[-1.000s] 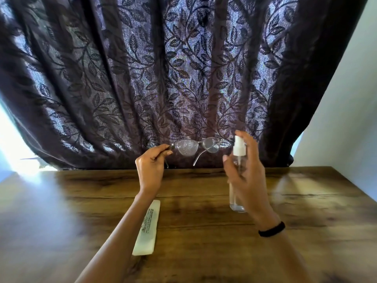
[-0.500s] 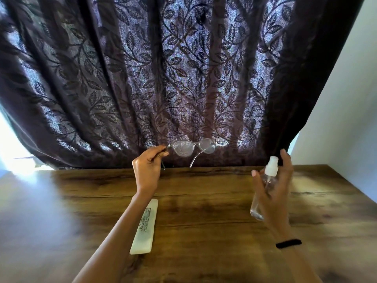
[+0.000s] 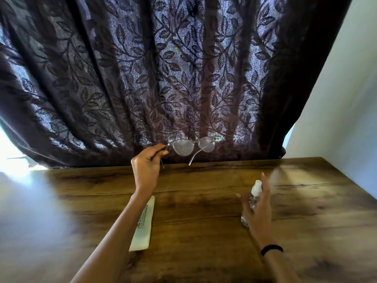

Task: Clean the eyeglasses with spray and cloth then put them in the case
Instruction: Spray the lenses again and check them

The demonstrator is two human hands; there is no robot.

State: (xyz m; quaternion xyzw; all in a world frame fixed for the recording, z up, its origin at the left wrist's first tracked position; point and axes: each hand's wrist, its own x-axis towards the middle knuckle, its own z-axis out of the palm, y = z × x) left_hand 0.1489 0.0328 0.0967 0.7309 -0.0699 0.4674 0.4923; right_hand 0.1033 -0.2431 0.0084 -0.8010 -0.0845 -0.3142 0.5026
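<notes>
My left hand (image 3: pixel 145 170) pinches one temple of the clear-framed eyeglasses (image 3: pixel 191 147) and holds them up in front of the curtain; the lenses look misted with droplets. A clear spray bottle (image 3: pixel 252 203) with a white nozzle stands on the wooden table (image 3: pixel 204 231) at the right. My right hand (image 3: pixel 258 209) is just behind it with the fingers spread and the thumb off the bottle. A long flat white pouch (image 3: pixel 142 223) with printed text lies on the table, partly hidden under my left forearm.
A dark leaf-patterned curtain (image 3: pixel 163 78) hangs right behind the table's far edge. A white wall (image 3: pixel 346 99) rises at the right. Bright light comes in at the far left. A black band is on my right wrist.
My right hand has carried the spray bottle from beside the glasses down and right to the table, and its fingers have spread off it. The left hand has kept the glasses raised.
</notes>
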